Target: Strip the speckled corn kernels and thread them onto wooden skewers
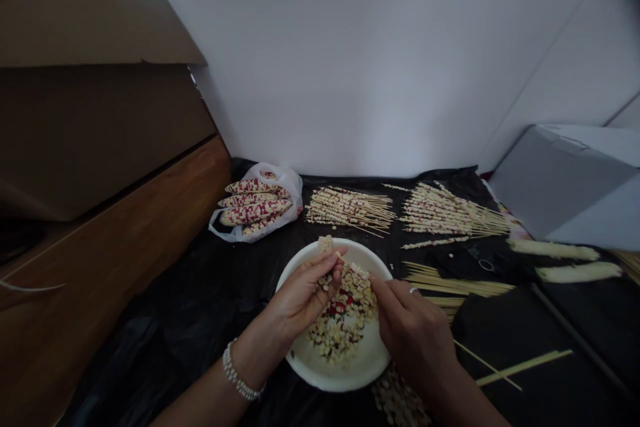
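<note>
A black plastic sheet covers the work surface. Beyond the grip, a white plastic bag holds red-speckled corn cobs. Past the right hand lie bamboo skewers threaded with kernels, loose bare skewers and two pale cobs. Directly beneath the grip sits a white bowl, heaped with loose corn kernels. The left hand curls narrowly around a short piece of corn cob above the bowl. The right hand's fingertips pinch narrowly against the cob's lower end; whether they hold a kernel is hidden.

Hard pinching could flick kernels past the bowl's rim, adding to the spilled kernels below the right wrist. A slip could drop the cob, scattering the heap. The right forearm could also catch the nearby skewers.
</note>
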Demonstrator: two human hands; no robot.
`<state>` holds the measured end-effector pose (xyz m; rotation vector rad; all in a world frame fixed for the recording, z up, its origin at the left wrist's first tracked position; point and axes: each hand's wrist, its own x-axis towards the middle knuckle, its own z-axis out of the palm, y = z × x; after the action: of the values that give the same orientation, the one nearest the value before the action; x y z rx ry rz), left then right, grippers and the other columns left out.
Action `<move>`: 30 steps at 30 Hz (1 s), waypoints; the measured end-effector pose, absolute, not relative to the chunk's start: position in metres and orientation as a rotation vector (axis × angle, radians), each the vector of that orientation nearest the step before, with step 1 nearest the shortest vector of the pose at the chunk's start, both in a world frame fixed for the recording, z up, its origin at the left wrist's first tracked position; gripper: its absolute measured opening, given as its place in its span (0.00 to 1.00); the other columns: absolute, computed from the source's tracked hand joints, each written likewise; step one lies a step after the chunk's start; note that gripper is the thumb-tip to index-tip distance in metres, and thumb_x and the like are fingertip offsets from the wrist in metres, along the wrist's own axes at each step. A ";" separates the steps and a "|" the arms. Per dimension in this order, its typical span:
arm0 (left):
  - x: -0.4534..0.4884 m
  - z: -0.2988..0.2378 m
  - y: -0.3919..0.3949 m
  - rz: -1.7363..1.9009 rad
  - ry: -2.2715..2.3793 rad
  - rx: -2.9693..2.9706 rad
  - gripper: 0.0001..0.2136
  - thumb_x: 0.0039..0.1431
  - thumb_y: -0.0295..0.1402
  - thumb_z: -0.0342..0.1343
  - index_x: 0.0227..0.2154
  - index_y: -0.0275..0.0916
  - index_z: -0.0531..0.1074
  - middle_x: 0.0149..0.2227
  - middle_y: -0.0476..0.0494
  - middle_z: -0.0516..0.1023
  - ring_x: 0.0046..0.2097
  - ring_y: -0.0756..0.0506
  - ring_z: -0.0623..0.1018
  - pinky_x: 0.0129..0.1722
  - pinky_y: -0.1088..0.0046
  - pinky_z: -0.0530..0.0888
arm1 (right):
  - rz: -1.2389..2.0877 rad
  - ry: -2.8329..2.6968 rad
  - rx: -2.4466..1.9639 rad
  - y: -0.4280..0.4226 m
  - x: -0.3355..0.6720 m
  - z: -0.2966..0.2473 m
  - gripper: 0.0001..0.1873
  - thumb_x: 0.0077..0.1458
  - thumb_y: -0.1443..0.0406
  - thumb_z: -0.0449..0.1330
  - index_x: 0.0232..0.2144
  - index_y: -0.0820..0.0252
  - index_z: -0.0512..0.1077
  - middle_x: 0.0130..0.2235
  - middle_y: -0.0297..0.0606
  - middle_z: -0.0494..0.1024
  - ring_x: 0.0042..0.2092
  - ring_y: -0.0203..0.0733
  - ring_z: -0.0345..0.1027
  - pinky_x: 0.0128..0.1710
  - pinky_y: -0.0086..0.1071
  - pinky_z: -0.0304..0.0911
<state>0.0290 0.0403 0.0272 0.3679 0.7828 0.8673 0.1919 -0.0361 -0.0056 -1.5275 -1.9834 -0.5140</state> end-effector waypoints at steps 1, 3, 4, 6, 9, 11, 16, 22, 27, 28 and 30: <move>0.029 0.028 0.040 0.870 0.784 0.360 0.09 0.54 0.21 0.58 0.38 0.33 0.77 0.34 0.43 0.79 0.32 0.54 0.77 0.35 0.84 0.74 | -0.522 -1.986 -1.529 -0.036 0.192 -0.005 0.16 0.58 0.72 0.50 0.46 0.63 0.71 0.30 0.36 0.73 0.30 0.36 0.63 0.29 0.32 0.53; 0.030 0.029 0.041 0.877 0.785 0.327 0.09 0.54 0.21 0.58 0.38 0.33 0.77 0.34 0.42 0.79 0.33 0.54 0.77 0.35 0.83 0.75 | -0.529 -1.981 -1.545 -0.036 0.192 -0.005 0.16 0.58 0.72 0.50 0.46 0.63 0.71 0.31 0.36 0.73 0.30 0.36 0.63 0.29 0.32 0.53; 0.030 0.029 0.041 0.881 0.785 0.305 0.08 0.54 0.22 0.58 0.38 0.32 0.77 0.34 0.42 0.79 0.33 0.53 0.77 0.35 0.82 0.75 | -0.527 -1.975 -1.558 -0.036 0.192 -0.005 0.16 0.58 0.72 0.50 0.46 0.63 0.71 0.31 0.36 0.74 0.30 0.37 0.63 0.29 0.32 0.53; 0.031 0.030 0.042 0.882 0.783 0.267 0.08 0.55 0.22 0.57 0.38 0.31 0.76 0.34 0.41 0.79 0.32 0.53 0.77 0.34 0.81 0.76 | -0.524 -1.978 -1.567 -0.036 0.192 -0.006 0.16 0.58 0.72 0.50 0.47 0.62 0.71 0.31 0.36 0.74 0.30 0.37 0.64 0.29 0.32 0.53; 0.031 0.030 0.042 0.878 0.789 0.247 0.09 0.55 0.21 0.56 0.39 0.29 0.76 0.33 0.41 0.79 0.32 0.53 0.77 0.34 0.82 0.75 | -0.539 -2.010 -1.546 -0.036 0.194 -0.007 0.17 0.57 0.71 0.51 0.48 0.62 0.70 0.32 0.36 0.73 0.31 0.36 0.64 0.29 0.31 0.53; 0.030 0.029 0.043 0.870 0.796 0.255 0.10 0.54 0.19 0.57 0.39 0.31 0.76 0.34 0.42 0.79 0.32 0.53 0.76 0.35 0.83 0.74 | -0.558 -2.029 -1.526 -0.036 0.196 -0.008 0.17 0.57 0.71 0.52 0.48 0.62 0.70 0.31 0.35 0.73 0.31 0.36 0.64 0.29 0.31 0.53; 0.028 0.027 0.044 0.862 0.811 0.329 0.09 0.53 0.20 0.59 0.37 0.34 0.77 0.33 0.45 0.79 0.32 0.54 0.76 0.35 0.83 0.73 | -0.590 -2.019 -1.509 -0.036 0.195 -0.007 0.16 0.57 0.71 0.51 0.48 0.63 0.70 0.30 0.35 0.73 0.30 0.36 0.62 0.29 0.31 0.52; 0.026 0.029 0.043 0.866 0.827 0.409 0.08 0.52 0.20 0.59 0.36 0.34 0.77 0.32 0.45 0.79 0.31 0.54 0.76 0.33 0.84 0.73 | -0.602 -2.054 -1.534 -0.038 0.194 -0.001 0.19 0.56 0.74 0.50 0.48 0.64 0.70 0.31 0.37 0.73 0.32 0.37 0.62 0.30 0.32 0.53; 0.026 0.031 0.042 0.868 0.861 0.432 0.07 0.51 0.20 0.59 0.34 0.33 0.77 0.32 0.44 0.79 0.31 0.54 0.76 0.33 0.83 0.73 | -0.649 -2.074 -1.506 -0.037 0.195 -0.002 0.19 0.56 0.74 0.51 0.49 0.65 0.70 0.31 0.37 0.73 0.31 0.36 0.62 0.30 0.32 0.53; 0.026 0.031 0.042 0.869 0.868 0.432 0.07 0.51 0.20 0.60 0.33 0.33 0.77 0.33 0.44 0.79 0.32 0.54 0.76 0.33 0.83 0.73 | -0.650 -2.070 -1.512 -0.038 0.195 -0.002 0.18 0.56 0.73 0.51 0.49 0.65 0.70 0.31 0.37 0.73 0.31 0.37 0.62 0.30 0.32 0.53; 0.027 0.030 0.041 0.860 0.869 0.428 0.07 0.51 0.20 0.60 0.33 0.33 0.77 0.33 0.44 0.79 0.32 0.54 0.76 0.33 0.84 0.73 | -0.649 -2.068 -1.519 -0.038 0.194 -0.003 0.17 0.57 0.73 0.51 0.48 0.65 0.70 0.31 0.36 0.73 0.31 0.37 0.62 0.30 0.33 0.53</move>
<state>0.0270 0.0410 0.0304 0.4284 0.8694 0.8603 0.1940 -0.0384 -0.0028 -1.5194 -2.0677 -0.6492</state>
